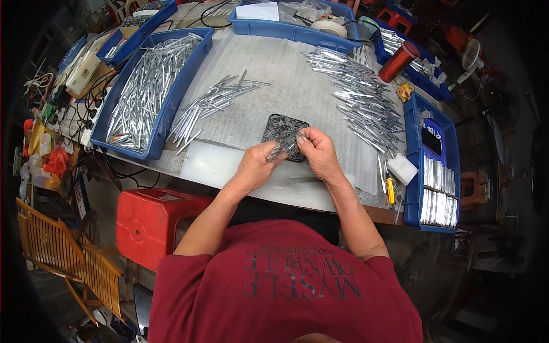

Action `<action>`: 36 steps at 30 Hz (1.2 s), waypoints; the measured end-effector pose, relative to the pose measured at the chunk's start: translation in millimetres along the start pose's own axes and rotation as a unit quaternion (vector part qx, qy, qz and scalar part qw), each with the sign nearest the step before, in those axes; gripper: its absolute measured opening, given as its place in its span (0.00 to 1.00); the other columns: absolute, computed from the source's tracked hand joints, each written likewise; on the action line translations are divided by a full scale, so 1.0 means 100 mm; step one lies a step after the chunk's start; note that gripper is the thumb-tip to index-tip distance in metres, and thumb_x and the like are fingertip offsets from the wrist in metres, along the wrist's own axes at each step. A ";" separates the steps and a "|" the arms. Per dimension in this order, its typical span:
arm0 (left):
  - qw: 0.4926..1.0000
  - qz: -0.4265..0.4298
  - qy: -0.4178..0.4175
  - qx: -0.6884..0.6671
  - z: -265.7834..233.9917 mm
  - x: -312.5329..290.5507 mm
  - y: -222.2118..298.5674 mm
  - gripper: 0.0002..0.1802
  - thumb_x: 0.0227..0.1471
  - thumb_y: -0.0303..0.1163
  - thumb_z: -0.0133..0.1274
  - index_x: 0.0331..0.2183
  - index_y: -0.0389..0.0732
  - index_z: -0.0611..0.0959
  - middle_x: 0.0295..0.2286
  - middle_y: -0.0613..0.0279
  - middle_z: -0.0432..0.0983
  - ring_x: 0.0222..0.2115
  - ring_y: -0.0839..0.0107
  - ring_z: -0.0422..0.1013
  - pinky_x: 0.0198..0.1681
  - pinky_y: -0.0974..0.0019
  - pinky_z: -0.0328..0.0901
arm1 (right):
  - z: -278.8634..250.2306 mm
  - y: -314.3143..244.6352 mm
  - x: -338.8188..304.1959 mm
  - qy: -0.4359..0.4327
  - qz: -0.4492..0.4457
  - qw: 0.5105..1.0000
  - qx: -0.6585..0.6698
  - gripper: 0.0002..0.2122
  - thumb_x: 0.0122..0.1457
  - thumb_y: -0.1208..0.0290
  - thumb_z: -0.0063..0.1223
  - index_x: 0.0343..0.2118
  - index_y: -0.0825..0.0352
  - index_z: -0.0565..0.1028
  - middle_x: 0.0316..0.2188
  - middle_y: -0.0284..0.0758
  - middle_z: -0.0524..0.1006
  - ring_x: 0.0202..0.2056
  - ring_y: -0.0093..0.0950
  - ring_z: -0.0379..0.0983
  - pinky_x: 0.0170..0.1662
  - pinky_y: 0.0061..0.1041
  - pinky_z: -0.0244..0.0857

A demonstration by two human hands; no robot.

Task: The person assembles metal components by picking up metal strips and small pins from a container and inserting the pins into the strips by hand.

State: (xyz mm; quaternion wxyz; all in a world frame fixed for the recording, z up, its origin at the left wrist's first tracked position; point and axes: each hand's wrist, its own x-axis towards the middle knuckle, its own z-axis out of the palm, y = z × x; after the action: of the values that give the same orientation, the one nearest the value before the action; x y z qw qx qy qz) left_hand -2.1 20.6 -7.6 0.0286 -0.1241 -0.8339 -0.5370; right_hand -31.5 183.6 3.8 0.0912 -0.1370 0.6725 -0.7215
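My left hand (260,166) is closed around several thin silver metal pieces (277,152), whose ends stick out past the fingers. Close beside it, my right hand (318,150) makes a pinch with thumb and forefinger; what lies between the fingertips is too small to name. Both hands are over the near edge of a dark square tray (264,136) filled with small grey metal parts (285,127). Left of the tray lies a loose pile of slim silver rods (214,102). A larger spread of similar silver rods (363,94) covers the table's right side.
At the left stands a blue bin (157,146) heaped with silver rods. Another blue bin (413,197) at the right holds stacked silver pieces and a phone (432,141). A yellow-handled screwdriver (390,190) lies by a white block (402,168). A red stool (140,223) is below the table.
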 end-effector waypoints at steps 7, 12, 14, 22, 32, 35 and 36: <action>1.000 -0.002 0.000 -0.001 0.01 0.01 -0.01 0.06 0.43 0.27 0.54 0.26 0.35 0.76 0.19 0.60 0.71 0.21 0.77 0.65 0.24 0.72 0.60 | -0.02 0.06 -0.01 0.014 0.010 0.999 0.038 0.05 0.55 0.73 0.44 0.27 0.69 0.68 0.20 0.23 0.65 0.22 0.11 0.57 0.24 0.11 0.52; 1.000 0.001 -0.002 0.010 0.00 0.01 0.03 0.06 0.43 0.27 0.54 0.26 0.35 0.75 0.19 0.59 0.70 0.20 0.76 0.65 0.24 0.71 0.60 | 0.00 0.05 -0.02 0.014 0.011 0.999 0.038 0.05 0.54 0.74 0.44 0.27 0.70 0.68 0.21 0.23 0.65 0.23 0.11 0.57 0.25 0.11 0.53; 1.000 0.003 -0.004 0.018 0.00 0.01 0.03 0.06 0.43 0.27 0.54 0.26 0.35 0.75 0.19 0.58 0.70 0.20 0.76 0.65 0.24 0.71 0.60 | 0.02 0.06 -0.03 0.018 0.010 0.999 0.040 0.05 0.54 0.74 0.44 0.27 0.70 0.68 0.21 0.23 0.65 0.23 0.11 0.58 0.25 0.11 0.53; 0.997 -0.037 -0.026 -0.067 -0.01 0.02 0.03 0.05 0.44 0.27 0.53 0.25 0.36 0.75 0.18 0.64 0.69 0.20 0.79 0.62 0.24 0.74 0.59 | 0.04 0.07 -0.04 0.034 0.028 0.998 0.040 0.04 0.53 0.75 0.45 0.29 0.70 0.69 0.21 0.24 0.67 0.23 0.11 0.59 0.26 0.12 0.55; 0.998 -0.042 -0.048 0.000 -0.07 0.07 0.06 0.05 0.44 0.26 0.53 0.24 0.36 0.75 0.16 0.65 0.68 0.20 0.79 0.61 0.24 0.73 0.59 | -0.15 -0.02 0.07 -0.010 0.049 0.999 -0.010 0.07 0.54 0.71 0.46 0.29 0.71 0.70 0.21 0.23 0.67 0.24 0.12 0.59 0.26 0.13 0.55; 0.999 -0.005 -0.030 0.016 -0.08 0.06 0.09 0.06 0.43 0.27 0.53 0.24 0.35 0.74 0.16 0.61 0.67 0.18 0.76 0.61 0.23 0.71 0.59 | -0.15 -0.03 0.08 -0.033 0.031 0.997 -0.069 0.07 0.53 0.72 0.46 0.29 0.71 0.70 0.20 0.23 0.67 0.24 0.12 0.59 0.25 0.13 0.55; 0.999 -0.004 -0.033 0.014 -0.07 0.06 0.08 0.06 0.43 0.27 0.53 0.23 0.35 0.74 0.16 0.59 0.67 0.18 0.74 0.61 0.23 0.70 0.58 | -0.15 -0.02 0.08 -0.026 0.023 0.996 -0.087 0.06 0.53 0.72 0.46 0.28 0.71 0.70 0.20 0.24 0.67 0.23 0.12 0.59 0.25 0.14 0.55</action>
State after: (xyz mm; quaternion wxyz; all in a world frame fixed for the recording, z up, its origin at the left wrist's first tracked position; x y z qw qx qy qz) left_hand -6.9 18.3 4.2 0.0006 -0.1379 -0.8423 -0.5211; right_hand -44.3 195.4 5.4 0.1131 -0.1474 0.7331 -0.6542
